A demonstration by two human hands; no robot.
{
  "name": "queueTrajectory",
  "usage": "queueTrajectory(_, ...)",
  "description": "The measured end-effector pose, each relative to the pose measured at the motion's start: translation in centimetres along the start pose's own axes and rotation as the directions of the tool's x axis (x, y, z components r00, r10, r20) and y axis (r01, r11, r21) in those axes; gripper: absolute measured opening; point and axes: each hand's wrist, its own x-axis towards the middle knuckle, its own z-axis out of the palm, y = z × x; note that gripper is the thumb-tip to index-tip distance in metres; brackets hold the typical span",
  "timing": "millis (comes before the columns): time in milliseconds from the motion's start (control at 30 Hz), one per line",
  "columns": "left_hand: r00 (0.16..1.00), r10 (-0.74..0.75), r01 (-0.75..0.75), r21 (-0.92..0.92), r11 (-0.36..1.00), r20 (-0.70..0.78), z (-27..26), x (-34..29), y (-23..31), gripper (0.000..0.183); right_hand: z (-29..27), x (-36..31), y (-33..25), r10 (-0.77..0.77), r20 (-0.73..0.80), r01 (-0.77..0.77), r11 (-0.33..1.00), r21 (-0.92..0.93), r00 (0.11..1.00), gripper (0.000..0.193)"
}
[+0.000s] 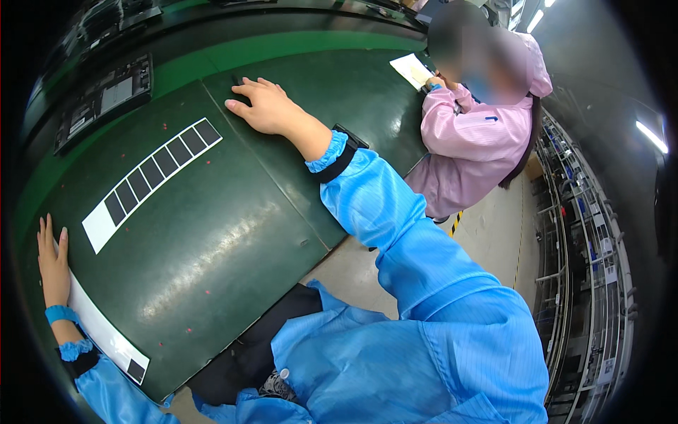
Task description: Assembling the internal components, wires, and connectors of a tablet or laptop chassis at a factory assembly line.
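Observation:
My left hand [54, 272] rests at the table's left edge with its fingers stretched out. It lies along a white strip [102, 318] that carries one dark square near its lower end. Farther in, a second white strip [97, 230] lies flat, bearing a row of several dark rectangles with a blank part at its near left end. My right hand [265, 107] is at the far side of the green table, palm down, fingers loosely apart. A small dark thing, partly hidden, shows by its fingertips; I cannot tell what it is.
The green table [212, 247] has a seam across it. A black open device chassis [106, 102] lies at the far left. A co-worker in a pink smock [473, 134] sits at the right, near white paper [411, 71]. Racks [579, 254] line the right side.

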Motion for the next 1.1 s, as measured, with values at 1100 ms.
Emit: queueTrajectory(1100, 0.999, 0.034, -0.034, -0.119, 0.992, -0.003, -0.4, 0.1, -0.1, 0.055, -0.6, -0.1, -0.5, -0.036, 0.074, 0.046, 0.99, -0.136, 0.997, 0.064)
